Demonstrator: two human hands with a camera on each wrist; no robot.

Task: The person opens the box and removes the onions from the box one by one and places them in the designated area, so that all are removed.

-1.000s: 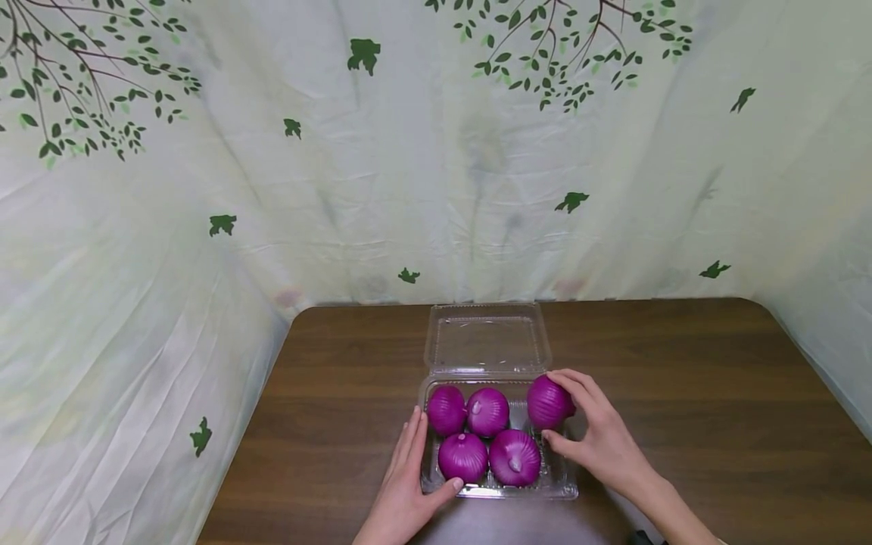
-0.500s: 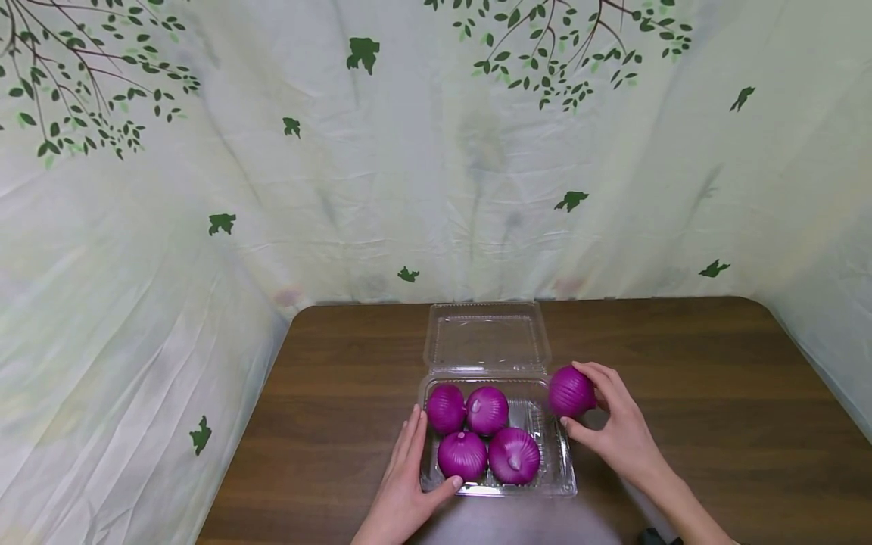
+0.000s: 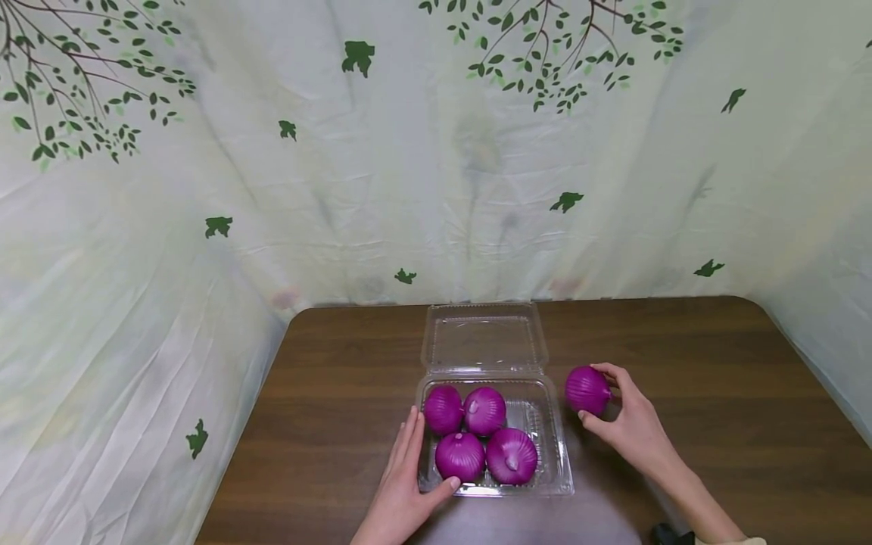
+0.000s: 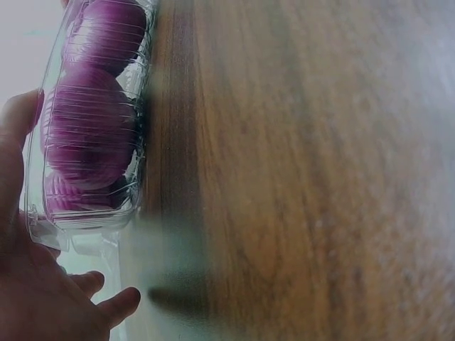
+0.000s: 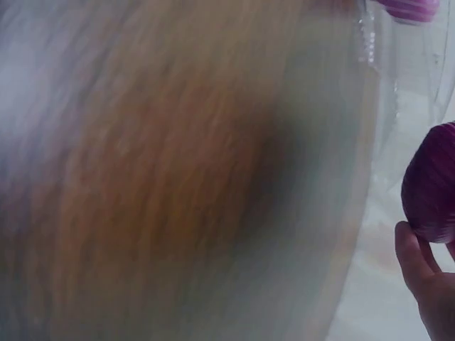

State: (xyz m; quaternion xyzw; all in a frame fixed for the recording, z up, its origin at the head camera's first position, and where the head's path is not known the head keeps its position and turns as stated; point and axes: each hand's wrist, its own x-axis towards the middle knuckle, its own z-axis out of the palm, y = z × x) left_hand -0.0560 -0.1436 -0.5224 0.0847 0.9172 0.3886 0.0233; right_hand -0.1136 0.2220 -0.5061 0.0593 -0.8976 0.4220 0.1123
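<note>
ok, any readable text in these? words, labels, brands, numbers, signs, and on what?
None readable.
Onions, table: no lettering seen.
Box, lid: any moulded marks too faint to read.
Cloth: printed leaves and branches, no lettering seen.

You were working inside a curtained-off booth (image 3: 123, 318): pale cloth (image 3: 436, 166), printed with leafy branches (image 3: 508, 20), hung on 3 sides, hemming in 1 wood-grain table (image 3: 341, 363)! Whether home, studio or lab surrounded it, the views couldn't tell you.
</note>
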